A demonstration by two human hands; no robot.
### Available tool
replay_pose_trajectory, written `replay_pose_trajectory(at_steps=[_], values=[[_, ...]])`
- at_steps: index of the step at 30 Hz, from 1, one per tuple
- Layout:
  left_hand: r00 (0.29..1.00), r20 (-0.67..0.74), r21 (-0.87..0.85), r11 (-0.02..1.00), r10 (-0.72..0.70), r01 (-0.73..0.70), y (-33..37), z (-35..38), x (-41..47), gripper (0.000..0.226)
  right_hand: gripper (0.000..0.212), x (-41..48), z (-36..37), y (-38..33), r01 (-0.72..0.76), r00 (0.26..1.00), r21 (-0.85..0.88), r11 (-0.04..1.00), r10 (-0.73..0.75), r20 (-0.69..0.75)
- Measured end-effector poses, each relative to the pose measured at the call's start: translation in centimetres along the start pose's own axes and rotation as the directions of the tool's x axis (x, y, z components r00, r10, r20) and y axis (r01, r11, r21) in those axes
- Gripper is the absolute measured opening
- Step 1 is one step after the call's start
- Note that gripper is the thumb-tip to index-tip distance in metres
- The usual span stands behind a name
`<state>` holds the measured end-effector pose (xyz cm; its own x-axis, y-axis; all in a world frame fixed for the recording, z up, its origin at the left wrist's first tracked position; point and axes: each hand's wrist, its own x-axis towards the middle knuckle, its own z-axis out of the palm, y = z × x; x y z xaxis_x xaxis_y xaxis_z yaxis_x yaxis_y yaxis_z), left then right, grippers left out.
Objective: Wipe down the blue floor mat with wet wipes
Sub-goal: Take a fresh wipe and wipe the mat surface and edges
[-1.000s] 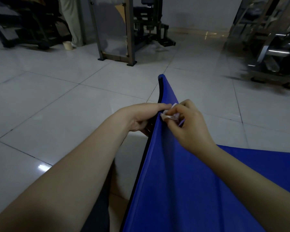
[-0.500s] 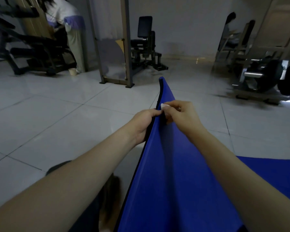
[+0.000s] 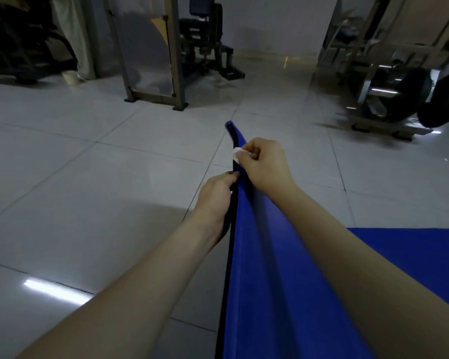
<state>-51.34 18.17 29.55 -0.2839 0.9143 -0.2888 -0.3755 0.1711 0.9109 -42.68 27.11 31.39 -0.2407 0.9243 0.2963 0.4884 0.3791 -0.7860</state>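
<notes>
Right hand (image 3: 266,165), just above frame centre, pinched a small white wet wipe (image 3: 237,153) between thumb and curled fingers, the wipe pressed against the raised edge of the blue floor mat (image 3: 265,281). Left hand (image 3: 215,196) sat just below and to the left of it, fingers curled round that same edge and gripping it, thumb tip close to the right hand without clearly touching. Both forearms were bare and reached in from the bottom of the frame. The mat was lifted along one side, so it rose as a narrow blue wedge from the bottom centre to a tip slightly above the right hand; its black edge strip (image 3: 230,137) faced left. The rest of the mat lay flat on the floor at lower right. Pale glossy floor tiles (image 3: 88,190) spread all around, with a bright streak of reflected light (image 3: 55,290) at lower left. A metal-framed panel (image 3: 151,47) stood at upper centre-left, a dark exercise machine (image 3: 205,47) behind it. A small pale cup-like object (image 3: 70,77) sat on the floor at upper left. More gym equipment (image 3: 389,86), blurred, filled the upper right.
</notes>
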Motion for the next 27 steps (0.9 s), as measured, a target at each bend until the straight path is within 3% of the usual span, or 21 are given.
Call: replay_pose_trajectory(at_steps=[7,11,15,18,23,27], values=[[0.999,0.034,-0.079,0.996,0.033,-0.03,-0.3,-1.1,-2.0,0.022,0.02,-9.0,-1.2,-2.2,-0.063,0.994,0.073,0.995,0.057,0.092],[0.993,0.114,-0.083,0.996,-0.007,0.017,-0.4,-0.6,-2.5,0.024,0.017,-16.0,-2.9,-3.5,0.025,0.978,-0.009,1.0,-0.022,0.207],[0.979,0.204,-0.118,0.993,-0.005,0.03,-0.7,0.1,-2.4,0.02,0.014,-13.5,-3.6,-2.8,0.038,0.999,-0.17,0.985,-0.043,-0.025],[0.971,0.24,-0.151,0.987,-0.013,0.051,-0.5,0.5,-2.2,0.023,0.008,-8.8,-3.7,-1.5,-0.034,0.992,-0.141,0.989,0.015,-0.128],[0.971,0.216,-0.241,0.958,-0.105,0.157,-0.6,0.4,-0.8,0.022,0.009,-11.1,-2.7,-1.1,-0.004,1.0,-0.105,0.994,0.004,0.0],[0.959,0.259,-0.155,0.975,-0.117,0.161,-1.1,0.2,-0.4,0.025,0.011,-16.1,-3.2,-1.1,0.079,0.993,-0.058,0.995,-0.074,0.091]])
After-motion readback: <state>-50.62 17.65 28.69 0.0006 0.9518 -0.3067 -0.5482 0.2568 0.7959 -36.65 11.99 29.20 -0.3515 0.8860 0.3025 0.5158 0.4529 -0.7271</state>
